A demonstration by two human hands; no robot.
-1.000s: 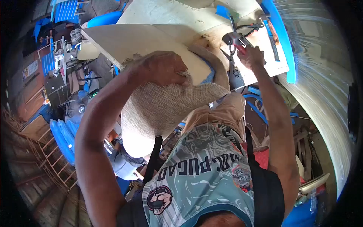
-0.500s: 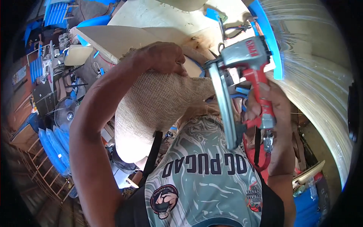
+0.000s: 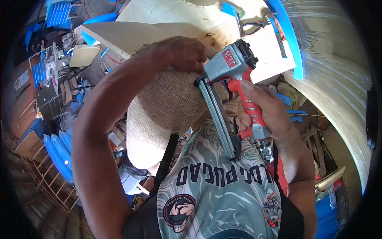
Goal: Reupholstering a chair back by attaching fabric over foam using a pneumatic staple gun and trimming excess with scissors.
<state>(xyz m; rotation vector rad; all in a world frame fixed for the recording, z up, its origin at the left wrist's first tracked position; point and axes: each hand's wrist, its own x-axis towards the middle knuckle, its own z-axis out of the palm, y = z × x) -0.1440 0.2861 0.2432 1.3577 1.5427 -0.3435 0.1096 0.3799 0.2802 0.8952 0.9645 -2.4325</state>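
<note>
A beige woven fabric (image 3: 169,99) covers a curved panel in front of my chest. My left hand (image 3: 186,55) is closed over the panel's upper edge, gripping the fabric there. In my right hand (image 3: 267,109) is a pneumatic staple gun (image 3: 230,63) with a grey body and red handle, an air hose fitting at its base. Its long magazine slants down toward my shirt. The gun's nose is beside my left fingers at the fabric's edge; whether it touches the fabric I cannot tell.
Beyond my hands, a pale work surface (image 3: 167,18) holds pliers (image 3: 254,28) and a hammer-like tool (image 3: 278,38). Plastic-wrapped material with a blue edge (image 3: 297,65) curves along the right. A fan (image 3: 68,115) and blue-wrapped bundles (image 3: 57,157) stand at the left.
My right hand has brought the staple gun leftward, so its nose is now close to my left fingers. My left hand has shifted slightly right, still gripping the fabric.
</note>
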